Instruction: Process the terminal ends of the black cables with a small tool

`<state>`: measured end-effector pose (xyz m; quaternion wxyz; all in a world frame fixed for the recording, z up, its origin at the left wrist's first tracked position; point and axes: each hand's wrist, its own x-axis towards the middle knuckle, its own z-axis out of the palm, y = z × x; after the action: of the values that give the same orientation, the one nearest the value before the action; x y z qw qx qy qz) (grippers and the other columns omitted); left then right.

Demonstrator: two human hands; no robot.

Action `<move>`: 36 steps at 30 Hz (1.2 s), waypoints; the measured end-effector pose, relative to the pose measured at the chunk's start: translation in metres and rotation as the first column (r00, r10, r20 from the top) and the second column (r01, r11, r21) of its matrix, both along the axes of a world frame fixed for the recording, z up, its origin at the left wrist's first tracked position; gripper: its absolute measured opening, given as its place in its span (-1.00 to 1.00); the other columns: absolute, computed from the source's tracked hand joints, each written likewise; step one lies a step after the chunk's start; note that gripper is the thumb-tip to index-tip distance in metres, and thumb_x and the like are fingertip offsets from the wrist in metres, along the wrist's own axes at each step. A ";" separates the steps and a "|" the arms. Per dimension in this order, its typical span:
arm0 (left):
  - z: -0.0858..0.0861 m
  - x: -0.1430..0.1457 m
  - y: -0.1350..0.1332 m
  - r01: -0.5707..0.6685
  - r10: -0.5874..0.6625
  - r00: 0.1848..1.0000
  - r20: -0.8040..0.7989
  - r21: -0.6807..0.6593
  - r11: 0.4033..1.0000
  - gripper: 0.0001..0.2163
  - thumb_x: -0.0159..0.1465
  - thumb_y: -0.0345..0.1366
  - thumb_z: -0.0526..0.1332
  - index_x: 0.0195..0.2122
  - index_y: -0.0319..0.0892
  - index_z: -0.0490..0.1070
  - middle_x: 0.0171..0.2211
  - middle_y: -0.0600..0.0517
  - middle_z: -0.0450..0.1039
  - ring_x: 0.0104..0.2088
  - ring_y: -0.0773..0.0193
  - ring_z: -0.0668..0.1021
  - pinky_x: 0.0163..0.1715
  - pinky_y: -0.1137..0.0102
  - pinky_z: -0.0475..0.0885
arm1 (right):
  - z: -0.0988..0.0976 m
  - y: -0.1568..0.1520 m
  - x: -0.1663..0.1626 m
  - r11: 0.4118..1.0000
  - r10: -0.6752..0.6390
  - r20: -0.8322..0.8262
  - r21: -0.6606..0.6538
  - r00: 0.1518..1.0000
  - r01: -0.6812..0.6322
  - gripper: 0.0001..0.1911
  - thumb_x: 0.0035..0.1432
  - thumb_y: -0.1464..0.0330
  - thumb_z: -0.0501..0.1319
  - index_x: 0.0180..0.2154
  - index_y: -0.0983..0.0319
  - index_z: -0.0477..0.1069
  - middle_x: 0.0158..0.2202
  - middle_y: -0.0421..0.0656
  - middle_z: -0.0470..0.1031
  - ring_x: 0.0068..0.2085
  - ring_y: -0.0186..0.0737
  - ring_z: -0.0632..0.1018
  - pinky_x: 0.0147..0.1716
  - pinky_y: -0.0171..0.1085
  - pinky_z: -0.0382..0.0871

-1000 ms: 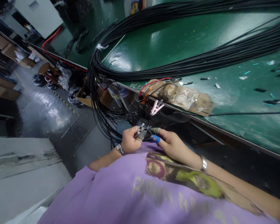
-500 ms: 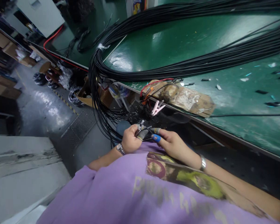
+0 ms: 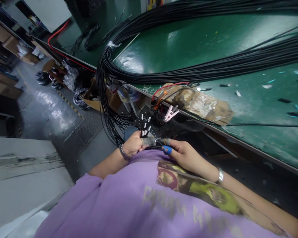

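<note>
My left hand [image 3: 133, 145], closed, grips several black cables [image 3: 143, 133] whose white-tipped ends stick up above the fist. A grey covering wraps one of its fingers. My right hand [image 3: 185, 153] is close beside it, with a grey-wrapped finger and a thumb in blue wrapping. These pinch a thin dark cable end between the two hands; its details are too small to make out. The rest of the cables hang from a large black cable bundle [image 3: 139, 77] that lies in a loop on the green table [image 3: 188, 46] and droops over its edge.
On the table's edge lies a taped cardboard piece [image 3: 206, 107], with a pink clamp [image 3: 171, 113] and red and black leads beside it. Offcuts are scattered on the right. Below the table stand an open cardboard box [image 3: 91, 102] and a wooden stool [image 3: 49, 66].
My left hand has turned and shifted slightly left, so the white-tipped cable ends now stand upright and spread. My right hand stays nearly in place. The view has shifted slightly.
</note>
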<state>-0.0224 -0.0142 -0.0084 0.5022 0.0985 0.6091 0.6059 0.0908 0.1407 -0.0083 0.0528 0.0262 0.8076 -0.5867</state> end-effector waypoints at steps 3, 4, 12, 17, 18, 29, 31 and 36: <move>-0.001 -0.003 -0.003 0.020 -0.024 0.991 0.133 0.032 0.999 -0.56 -0.23 -0.06 0.44 -0.66 -0.22 0.21 -0.82 0.23 0.07 -0.81 0.60 0.06 -0.81 0.56 -0.14 | 0.001 0.000 0.001 0.999 0.040 -0.025 0.020 0.999 -0.040 -0.66 0.22 0.17 0.04 -0.37 0.25 0.46 -0.50 -0.20 0.48 -0.49 -0.29 0.41 -0.48 -0.32 0.35; -0.002 -0.003 -0.004 0.025 -0.031 0.983 0.179 0.036 0.999 -0.57 -0.25 -0.09 0.45 -0.65 -0.23 0.22 -0.81 0.23 0.07 -0.81 0.60 0.06 -0.81 0.57 -0.15 | 0.002 0.000 0.001 0.998 0.054 -0.035 0.027 0.998 -0.053 -0.66 0.22 0.17 0.04 -0.37 0.25 0.45 -0.50 -0.20 0.48 -0.49 -0.29 0.42 -0.47 -0.32 0.35; -0.008 -0.008 -0.011 0.140 -0.169 0.907 0.386 0.101 0.985 -0.62 -0.29 -0.23 0.46 -0.59 -0.23 0.26 -0.84 0.25 0.05 -0.82 0.61 0.03 -0.81 0.59 -0.16 | 0.002 0.003 0.002 0.974 0.173 -0.176 0.176 0.969 -0.142 -0.67 0.27 0.23 0.01 -0.40 0.21 0.44 -0.49 -0.13 0.47 -0.47 -0.27 0.44 -0.44 -0.30 0.37; -0.010 -0.008 -0.014 0.234 -0.274 0.884 0.377 0.150 0.961 -0.64 -0.25 -0.18 0.44 -0.60 -0.24 0.29 -0.85 0.22 0.07 -0.84 0.58 0.07 -0.82 0.58 -0.14 | 0.001 0.009 0.001 0.932 0.264 -0.278 0.319 0.924 -0.170 -0.71 0.27 0.32 -0.01 -0.35 0.20 0.45 -0.43 -0.09 0.47 -0.38 -0.21 0.48 -0.36 -0.26 0.40; -0.010 -0.008 -0.014 0.239 -0.278 0.888 0.367 0.149 0.960 -0.64 -0.24 -0.17 0.43 -0.61 -0.24 0.29 -0.85 0.22 0.07 -0.84 0.57 0.07 -0.82 0.58 -0.13 | 0.000 0.010 0.001 0.926 0.263 -0.289 0.344 0.920 -0.157 -0.71 0.26 0.33 -0.01 -0.36 0.20 0.45 -0.44 -0.08 0.47 -0.39 -0.21 0.47 -0.37 -0.25 0.40; 0.003 0.009 -0.007 0.195 -0.198 0.975 0.101 0.041 0.980 -0.58 -0.21 -0.07 0.46 -0.60 -0.25 0.30 -0.78 0.22 0.13 -0.78 0.59 0.10 -0.80 0.56 -0.08 | 0.008 0.002 -0.010 0.975 -0.076 0.019 -0.208 0.997 0.078 -0.58 0.03 -0.03 0.21 -0.42 0.21 0.38 -0.47 -0.19 0.45 -0.43 -0.27 0.43 -0.39 -0.28 0.39; 0.006 0.012 -0.006 0.217 -0.220 0.974 0.058 0.055 0.975 -0.58 -0.19 -0.06 0.45 -0.59 -0.27 0.32 -0.77 0.21 0.15 -0.77 0.59 0.12 -0.78 0.56 -0.05 | 0.002 -0.001 -0.012 0.964 -0.090 0.061 -0.245 0.994 0.102 -0.55 -0.02 -0.05 0.25 -0.49 0.22 0.33 -0.52 -0.23 0.38 -0.47 -0.33 0.36 -0.42 -0.30 0.34; 0.005 0.014 -0.001 0.169 -0.173 0.984 0.040 0.081 0.982 -0.53 -0.18 0.02 0.44 -0.61 -0.28 0.30 -0.77 0.21 0.14 -0.78 0.59 0.12 -0.78 0.55 -0.04 | -0.016 -0.004 -0.008 0.855 -0.063 0.156 -0.501 0.986 0.134 -0.46 -0.01 -0.14 0.17 -0.42 0.23 0.30 -0.59 -0.32 0.19 -0.59 -0.44 0.18 -0.62 -0.38 0.10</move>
<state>-0.0086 -0.0156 -0.0030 0.5622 0.1557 0.5626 0.5858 0.0828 0.1365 -0.0245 0.0817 0.0921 0.6161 -0.7780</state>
